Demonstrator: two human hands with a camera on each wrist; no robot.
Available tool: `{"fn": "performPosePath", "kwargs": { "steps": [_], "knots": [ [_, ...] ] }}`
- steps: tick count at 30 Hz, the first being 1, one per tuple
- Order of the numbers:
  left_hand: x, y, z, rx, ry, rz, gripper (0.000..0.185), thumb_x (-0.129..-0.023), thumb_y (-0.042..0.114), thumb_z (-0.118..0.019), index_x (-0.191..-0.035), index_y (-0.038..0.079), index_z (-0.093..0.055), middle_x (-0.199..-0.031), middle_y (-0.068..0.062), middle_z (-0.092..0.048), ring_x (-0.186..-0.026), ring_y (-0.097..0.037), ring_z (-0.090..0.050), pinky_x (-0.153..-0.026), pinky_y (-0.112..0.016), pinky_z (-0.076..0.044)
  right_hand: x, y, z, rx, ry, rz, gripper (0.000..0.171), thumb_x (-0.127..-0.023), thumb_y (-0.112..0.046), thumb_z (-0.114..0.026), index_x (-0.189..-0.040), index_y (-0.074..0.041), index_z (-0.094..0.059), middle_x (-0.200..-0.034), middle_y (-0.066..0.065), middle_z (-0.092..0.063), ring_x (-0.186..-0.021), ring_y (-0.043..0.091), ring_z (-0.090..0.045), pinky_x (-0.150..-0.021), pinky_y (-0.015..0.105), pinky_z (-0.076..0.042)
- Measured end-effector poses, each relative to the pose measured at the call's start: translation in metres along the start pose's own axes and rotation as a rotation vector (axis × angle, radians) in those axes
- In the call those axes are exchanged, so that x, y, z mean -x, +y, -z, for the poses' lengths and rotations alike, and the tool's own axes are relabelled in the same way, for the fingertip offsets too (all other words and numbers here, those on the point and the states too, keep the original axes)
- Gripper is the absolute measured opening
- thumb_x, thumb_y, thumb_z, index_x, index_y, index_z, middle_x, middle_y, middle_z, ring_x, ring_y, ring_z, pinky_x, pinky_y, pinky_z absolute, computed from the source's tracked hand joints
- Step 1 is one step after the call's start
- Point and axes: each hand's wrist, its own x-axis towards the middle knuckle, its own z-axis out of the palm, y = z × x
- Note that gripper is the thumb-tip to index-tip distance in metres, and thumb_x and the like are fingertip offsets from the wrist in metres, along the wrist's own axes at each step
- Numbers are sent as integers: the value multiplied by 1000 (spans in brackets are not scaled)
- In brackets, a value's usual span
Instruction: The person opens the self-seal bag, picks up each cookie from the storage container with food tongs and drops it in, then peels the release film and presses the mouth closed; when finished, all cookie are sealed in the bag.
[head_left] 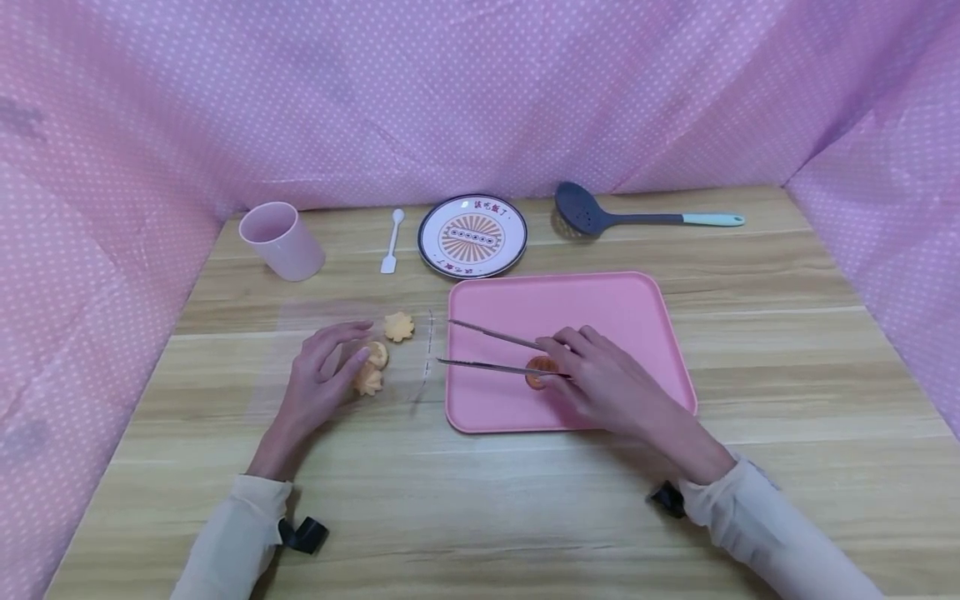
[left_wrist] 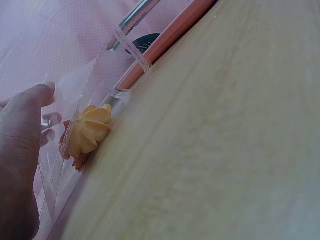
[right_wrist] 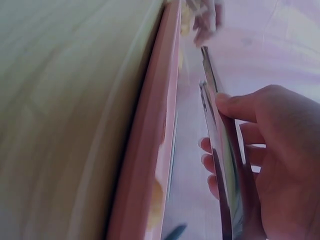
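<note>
My left hand (head_left: 326, 367) rests at a clear plastic bag (left_wrist: 75, 95), its thumb and fingers apart and curved beside the cookies. Inside the bag lie pale piped cookies: one flower-shaped cookie (head_left: 399, 327) beyond my fingertips, a round cookie (head_left: 377, 356) and a ridged cookie (head_left: 367, 382) by my thumb. My right hand (head_left: 592, 371) grips metal tongs (head_left: 491, 367) between thumb and fingers, over the pink tray (head_left: 630, 304). The tongs' tips stand apart and point left toward the bag's mouth. A browner round cookie (head_left: 538, 367) sits on the tray, partly covered by the tongs.
Along the back stand a pink cup (head_left: 292, 246), a small white spatula (head_left: 392, 242), a patterned plate (head_left: 472, 236) and a grey skimmer (head_left: 588, 212) with a mint handle end. Pink dotted cloth (head_left: 480, 100) closes off the back and sides of the wooden table (head_left: 480, 508).
</note>
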Motion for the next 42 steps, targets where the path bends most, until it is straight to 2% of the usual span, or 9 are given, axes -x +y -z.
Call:
{"fn": "performPosePath", "kwargs": {
  "steps": [9, 16, 21, 24, 27, 30, 34, 37, 42],
  "knots": [
    [-1, -2, -1, -2, -5, 11, 36, -85, -16, -73, -117, 1, -73, -128, -16, -70, -126, -23, -57, -110, -33, -32, 38, 23, 19, 38, -14, -27, 40, -91, -10, -78, -128, -1, -68, -108, 11, -67, -92, 28, -59, -78, 43, -52],
    [-1, -2, -1, 0, -10, 20, 36, -87, -15, -72, -118, 3, -72, -129, -14, -70, -127, -24, -56, -111, -31, -33, 60, 35, 26, 73, -5, 10, 41, -88, -12, -78, -126, -2, -68, -104, 9, -67, -89, 25, -60, -74, 42, -53],
    [-1, -2, -1, 4, -11, 24, 37, -87, -14, -72, -119, 3, -72, -128, -14, -70, -126, -26, -56, -111, -31, -33, 73, 42, 27, 73, 43, 55, 35, -97, -23, -69, -125, -2, -69, -105, 8, -67, -87, 24, -59, -72, 43, -52],
    [-1, -2, -1, 1, -13, 21, 36, -87, -15, -72, -119, 3, -72, -129, -14, -70, -127, -26, -56, -111, -31, -33, 78, 44, 29, 66, 37, 53, 36, -100, -27, -65, -125, -2, -69, -107, 9, -67, -90, 24, -61, -75, 45, -54],
    [-1, -2, -2, -2, -10, 22, 35, -87, -15, -72, -117, 2, -72, -129, -14, -70, -126, -27, -56, -111, -31, -32, 82, 44, 30, 61, 22, 39, 37, -96, -25, -68, -125, -1, -70, -108, 9, -67, -91, 23, -62, -75, 45, -54],
    [-1, -1, -2, -4, -5, 30, 33, -88, -14, -71, -116, 2, -73, -129, -14, -70, -126, -26, -57, -110, -31, -32, 85, 46, 31, 64, 32, 48, 40, -103, -33, -60, -125, -1, -70, -107, 9, -67, -90, 23, -62, -74, 45, -54],
    [-1, -1, -2, -9, -1, 34, 32, -87, -14, -72, -115, 2, -73, -128, -14, -70, -125, -25, -57, -109, -31, -32, 90, 48, 33, 74, 32, 45, 40, -100, -31, -63, -126, -1, -70, -107, 9, -67, -90, 24, -62, -74, 46, -54],
    [0, -1, -2, -15, 1, 37, 32, -86, -14, -73, -114, 1, -73, -128, -15, -70, -125, -24, -57, -109, -30, -32, 93, 48, 35, 84, -3, 8, 45, -86, -18, -77, -128, -3, -69, -109, 9, -68, -91, 25, -63, -75, 47, -55],
    [1, 0, 0, -15, -9, 50, 30, -89, -14, -71, -115, 0, -72, -129, -13, -70, -127, -24, -56, -110, -31, -31, 94, 46, 35, 90, -42, -31, 50, -81, -14, -83, -129, -6, -70, -111, 8, -68, -92, 23, -62, -75, 46, -56]
  ]
}}
